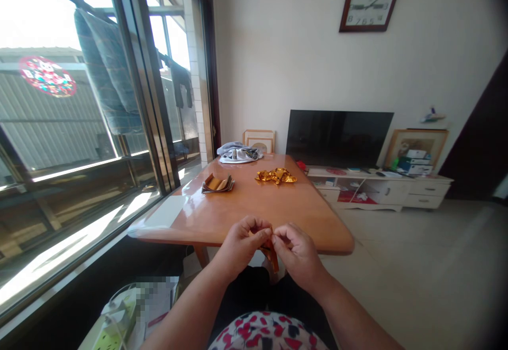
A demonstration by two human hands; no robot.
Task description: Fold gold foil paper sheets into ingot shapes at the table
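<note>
Both my hands meet at the near edge of the wooden table [317, 218]. My left hand [241, 244] and my right hand [297, 248] pinch a small piece of gold-orange foil paper [271, 252] between their fingertips; part of it hangs down between them. Farther along the table lie a pile of folded gold foil pieces [277, 176] and a stack of flat foil sheets [217, 183].
A bundle of grey-white cloth [239, 153] lies at the table's far end. A big window [79, 128] runs along the left. A dark television [337, 137] stands on a low white cabinet [397, 189]. A clock [370, 4] hangs on the wall. Tiled floor stretches right.
</note>
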